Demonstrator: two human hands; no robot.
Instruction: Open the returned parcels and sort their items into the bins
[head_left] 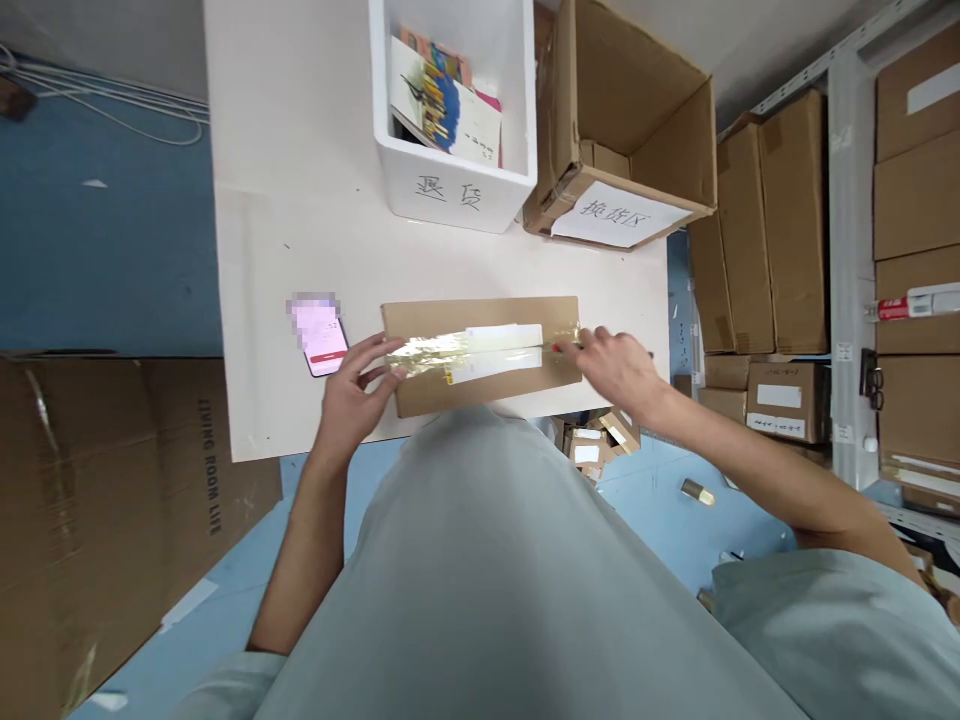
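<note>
A long, flat cardboard box (pixel 420 400) lies on the white table near its front edge. Shiny clear tape (pixel 431 350) runs along its middle seam, and a white shipping label (pixel 502 338) shows a dark line along that seam. My left hand (pixel 358 390) grips the box's left end, thumb and fingers on the taped top. At the right end, my right hand (pixel 619 370) is closed around a slim knife-like tool (pixel 556 347) with a red part near its front. Its tip meets the seam beside the label; most of the tool is hidden in my fingers.
A phone (pixel 325 340) with a lit screen lies left of the box. Behind stand a white foam bin (pixel 457 185) holding booklets and an open carton (pixel 637 190) with a paper sign. Shelves with cartons (pixel 795 220) rise at right; a large carton (pixel 135 500) stands at left.
</note>
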